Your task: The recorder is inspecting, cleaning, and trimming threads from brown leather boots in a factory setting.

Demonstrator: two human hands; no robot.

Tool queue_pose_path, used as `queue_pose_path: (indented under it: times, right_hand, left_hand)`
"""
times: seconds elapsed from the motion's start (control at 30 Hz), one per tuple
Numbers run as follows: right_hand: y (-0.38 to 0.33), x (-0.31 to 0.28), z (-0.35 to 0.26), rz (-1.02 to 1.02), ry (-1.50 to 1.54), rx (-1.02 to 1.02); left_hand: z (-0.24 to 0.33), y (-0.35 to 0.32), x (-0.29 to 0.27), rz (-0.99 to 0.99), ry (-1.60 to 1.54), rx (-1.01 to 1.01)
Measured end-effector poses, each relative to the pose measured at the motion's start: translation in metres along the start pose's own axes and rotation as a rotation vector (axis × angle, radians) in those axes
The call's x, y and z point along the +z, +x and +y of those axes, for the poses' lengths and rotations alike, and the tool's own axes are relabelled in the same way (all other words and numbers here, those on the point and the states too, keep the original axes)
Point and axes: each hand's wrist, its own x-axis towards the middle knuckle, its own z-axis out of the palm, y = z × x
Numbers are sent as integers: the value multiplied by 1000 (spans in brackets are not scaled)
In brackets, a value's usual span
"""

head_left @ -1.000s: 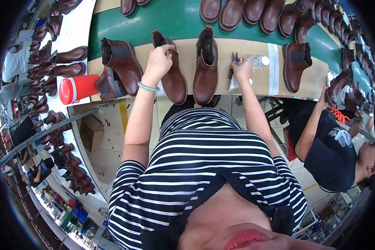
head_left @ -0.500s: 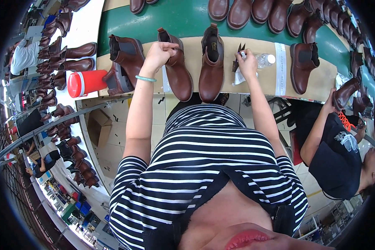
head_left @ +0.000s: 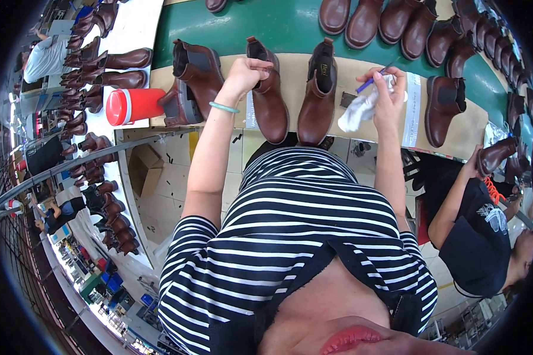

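Note:
My left hand (head_left: 243, 78) is closed in a pinch at the upper part of a brown ankle boot (head_left: 270, 115). Whatever its fingertips hold is hidden. To the right stands a matching boot (head_left: 316, 118), its toe toward me. My right hand (head_left: 388, 97) grips a slim purple pen-like tool (head_left: 366, 85) and a white cloth (head_left: 359, 112) that hangs down from the fingers. A small dark piece (head_left: 347, 99) lies on the table beside the cloth. The clear bottle is mostly hidden behind my right hand.
Another brown boot (head_left: 199, 71) stands at left, with one lying by it. A red jug (head_left: 135, 106) is beside them. A single boot (head_left: 443, 112) stands at right. Rows of boots line the green surface (head_left: 243, 26). A co-worker (head_left: 477, 231) holds a boot at far right.
My right hand has lifted the purple pen-like tool and the white cloth from the table and moved right, in front of the bottle. The view has shifted slightly; my left hand keeps its pinch.

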Motion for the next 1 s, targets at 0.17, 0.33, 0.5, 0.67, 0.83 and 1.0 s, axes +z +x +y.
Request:
queue_pose_path:
  times: [0.17,0.33,0.5,0.67,0.83,1.0]
  right_hand:
    - [-45,58,-19,-366,-55,234]
    - [-55,92,51,-452,-458,66]
    - [-49,118,69,-465,-780,-113]
    - [-39,143,77,-532,-910,-252]
    - [-26,164,88,-563,-1033,-456]
    - [-15,175,92,-624,-1126,-434]
  left_hand:
    - [0,0,0,25,-70,-19]
    - [-4,0,-8,14,-222,-19]
    - [-19,-4,-52,-42,-293,-19]
    - [-33,-8,-85,-109,-360,8]
    - [-52,1,-103,-167,-354,27]
    - [-51,-2,-107,-159,-402,32]
